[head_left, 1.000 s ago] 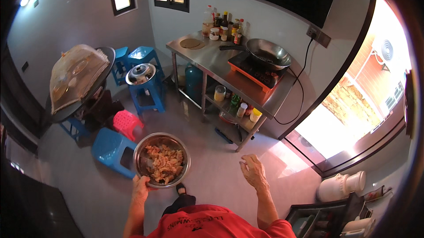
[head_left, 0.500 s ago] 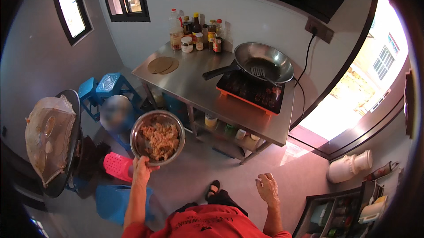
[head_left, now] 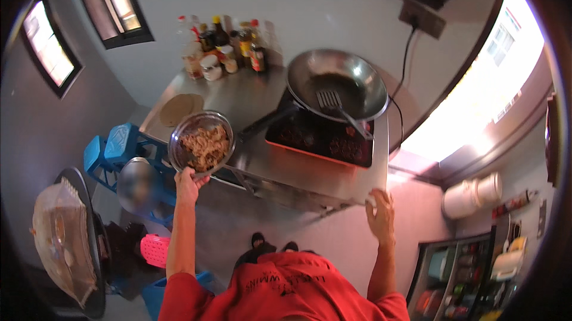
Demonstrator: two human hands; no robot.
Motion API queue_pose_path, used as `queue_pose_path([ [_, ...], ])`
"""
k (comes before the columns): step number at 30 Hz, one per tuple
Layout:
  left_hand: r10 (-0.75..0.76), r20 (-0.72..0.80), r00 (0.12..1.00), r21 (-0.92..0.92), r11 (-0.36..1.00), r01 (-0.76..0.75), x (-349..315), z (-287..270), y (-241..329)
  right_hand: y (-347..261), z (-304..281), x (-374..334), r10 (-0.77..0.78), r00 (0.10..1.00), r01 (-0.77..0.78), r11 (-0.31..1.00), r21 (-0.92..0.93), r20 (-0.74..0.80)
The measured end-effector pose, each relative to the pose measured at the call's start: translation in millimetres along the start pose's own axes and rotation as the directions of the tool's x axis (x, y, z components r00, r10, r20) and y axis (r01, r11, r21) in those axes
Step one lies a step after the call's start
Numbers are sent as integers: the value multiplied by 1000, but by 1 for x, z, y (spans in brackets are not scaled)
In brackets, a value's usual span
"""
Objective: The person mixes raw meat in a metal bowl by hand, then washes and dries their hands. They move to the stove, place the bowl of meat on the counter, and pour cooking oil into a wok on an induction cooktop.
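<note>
My left hand (head_left: pixel 189 184) grips the near rim of a round metal bowl (head_left: pixel 176 163), holding it over the left front edge of the steel table. Inside the bowl lies a heap of pale brown, moist food pieces (head_left: pixel 205 147), perhaps meat. At the table's front right corner is my right hand (head_left: pixel 381 217), empty, its fingers loosely apart; whether it touches the table I cannot tell. A black-handled wok (head_left: pixel 336 74) sits on an induction cooker (head_left: pixel 322 147), with a slotted spatula (head_left: pixel 342 109) resting in it.
Several sauce bottles and jars (head_left: pixel 229 56) stand along the wall. Round brown mats (head_left: pixel 182 108) lie on the steel table (head_left: pixel 238 102). Blue stools (head_left: pixel 122 144) and a mesh food cover (head_left: pixel 62 243) are at left. A black cord (head_left: pixel 406 62) hangs behind the wok.
I have come closer to the steel table. The bowl has moved from above the floor to the table's front edge. My right hand has moved forward to the table corner.
</note>
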State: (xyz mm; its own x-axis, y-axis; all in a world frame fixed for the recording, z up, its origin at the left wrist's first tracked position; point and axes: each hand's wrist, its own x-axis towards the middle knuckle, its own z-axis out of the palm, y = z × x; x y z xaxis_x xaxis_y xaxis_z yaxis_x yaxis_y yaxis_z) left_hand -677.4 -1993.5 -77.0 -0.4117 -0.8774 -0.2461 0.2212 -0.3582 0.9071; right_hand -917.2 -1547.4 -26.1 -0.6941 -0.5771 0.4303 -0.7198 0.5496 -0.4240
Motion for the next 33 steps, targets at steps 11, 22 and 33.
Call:
queue_pose_path([
  [11, -205, 14, 979, -21, 978, 206, 102, 23, -28, -11, 36, 67, 86, 996, -86, 994, -68, -7],
  [22, -213, 80, 974, -15, 977, 215, 119, 18, -35, -2, 67, 81, 136, 989, -116, 953, -279, 55],
  [33, -157, -159, 975, -36, 987, 154, 49, 2, -15, -14, 68, 86, 122, 985, -133, 987, -88, -120],
])
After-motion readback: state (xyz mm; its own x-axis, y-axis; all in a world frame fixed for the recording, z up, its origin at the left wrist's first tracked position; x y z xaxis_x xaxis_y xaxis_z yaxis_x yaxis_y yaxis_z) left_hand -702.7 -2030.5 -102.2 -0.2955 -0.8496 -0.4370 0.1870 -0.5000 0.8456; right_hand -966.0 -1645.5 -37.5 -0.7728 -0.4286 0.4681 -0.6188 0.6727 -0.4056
